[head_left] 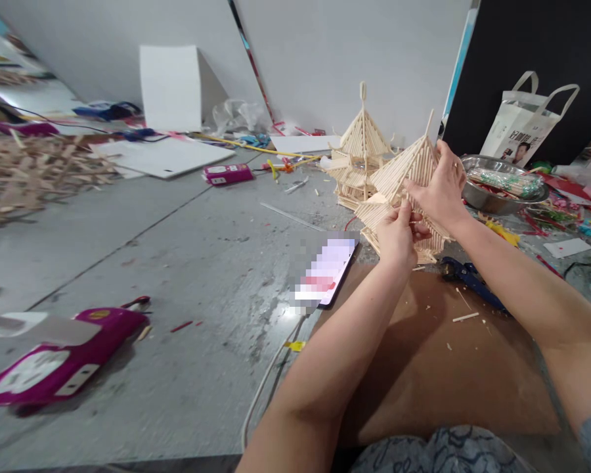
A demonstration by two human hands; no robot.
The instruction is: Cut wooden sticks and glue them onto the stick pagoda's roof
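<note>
Both my hands are on a small pagoda model (404, 167) built of thin wooden sticks. Its pointed upper roof leans to the right, with one stick rising from the peak. My right hand (446, 187) is wrapped round the right side of that upper roof, thumb on its front. Lower down, my left hand (398, 233) is closed with thumb and finger pinched at the model just under the upper roof; what exactly lies between them is hidden. Whether the upper roof is joined to the lower tier, I cannot tell. A second stick pagoda (363, 141) stands upright just behind, to the left.
A phone (328, 269) with a lit screen and cable lies left of my left forearm. Blue-handled pliers (477, 286) rest on a brown board (448, 374). Behind are a metal bowl (542, 190), a bag (522, 125), and magenta power strips (93, 335). Loose sticks (39, 174) are heaped left.
</note>
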